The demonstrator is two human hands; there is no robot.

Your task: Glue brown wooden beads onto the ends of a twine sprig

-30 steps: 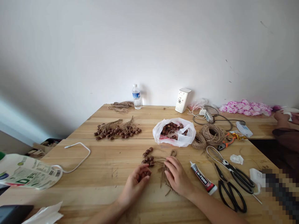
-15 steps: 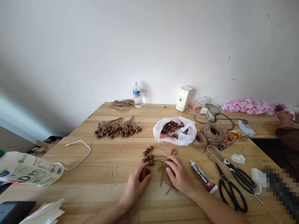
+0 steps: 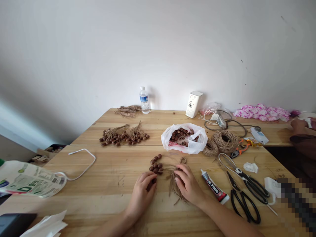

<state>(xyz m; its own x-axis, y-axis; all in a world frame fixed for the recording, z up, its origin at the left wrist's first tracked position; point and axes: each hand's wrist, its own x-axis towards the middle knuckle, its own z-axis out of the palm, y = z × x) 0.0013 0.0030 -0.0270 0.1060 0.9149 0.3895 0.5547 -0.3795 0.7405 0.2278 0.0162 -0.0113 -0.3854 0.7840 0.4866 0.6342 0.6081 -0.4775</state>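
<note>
My left hand (image 3: 142, 196) rests on the table with its fingers curled around a round brown nut (image 3: 154, 180), which shows at the fingertips. Whether more nuts lie under the palm is hidden. My right hand (image 3: 190, 187) is closed over a bundle of jute twine (image 3: 173, 185), with loose ends below it and a small braided loop (image 3: 183, 160) beyond the fingers. Twine strands run left from the bundle to a cluster of brown nuts (image 3: 155, 167) just past my left fingertips.
Behind the hands stands a white plastic bag (image 3: 166, 136) of nuts. Finished-looking nut bunches (image 3: 123, 136) lie back left. To the right are twine rolls (image 3: 225, 141), a glue tube (image 3: 214, 187), scissors (image 3: 254, 187) and pliers (image 3: 240, 150). A person's arm (image 3: 298, 126) shows far right.
My left fingers have closed further over the nut, with the back of the hand turned more upward. My right hand stays on the twine.
</note>
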